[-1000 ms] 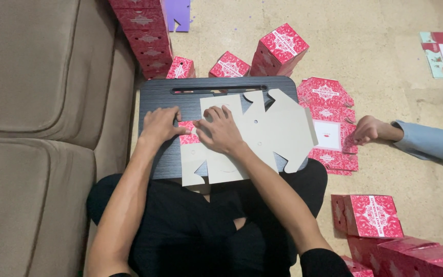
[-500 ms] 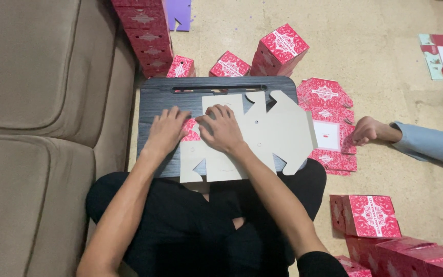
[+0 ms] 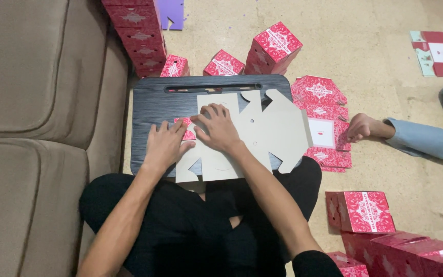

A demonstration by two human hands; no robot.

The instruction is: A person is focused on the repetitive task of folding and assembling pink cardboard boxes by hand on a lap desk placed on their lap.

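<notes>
Couch [image 3: 32, 128] on the left, black lap desk [image 3: 155, 102] across the knees. Loads of red boxes [image 3: 275, 46] are already folded, but the blank [image 3: 262, 128] on the desk is basically flat. Left hand [image 3: 164, 144] and right hand [image 3: 219, 127] both press down on it, fingers spread, gripping nothing.

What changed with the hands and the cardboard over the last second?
Little changed. The left hand slid slightly down the flat box blank, folding a red flap beneath it. The right hand stayed pressed on the blank, and the black lap desk and folded red boxes did not move.
</notes>
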